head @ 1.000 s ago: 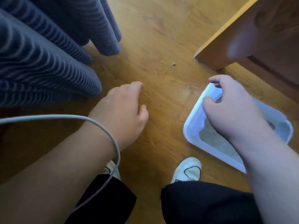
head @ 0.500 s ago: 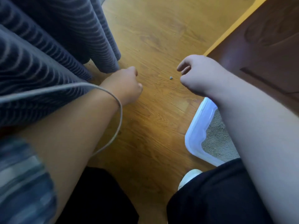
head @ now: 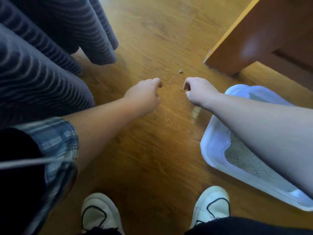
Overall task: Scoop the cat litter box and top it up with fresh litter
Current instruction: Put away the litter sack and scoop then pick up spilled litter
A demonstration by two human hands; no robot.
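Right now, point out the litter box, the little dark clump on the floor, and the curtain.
litter box [head: 213, 146]: head view, on its white left wall.
dark clump [head: 180, 71]: head view, on its middle.
curtain [head: 50, 61]: head view, on a striped fold.

The head camera looks steeply down at the floor [head: 152, 150], litter box [head: 213, 145] lower right.

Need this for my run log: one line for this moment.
left hand curled near floor; right hand likewise; stray grains nearby; litter box at right
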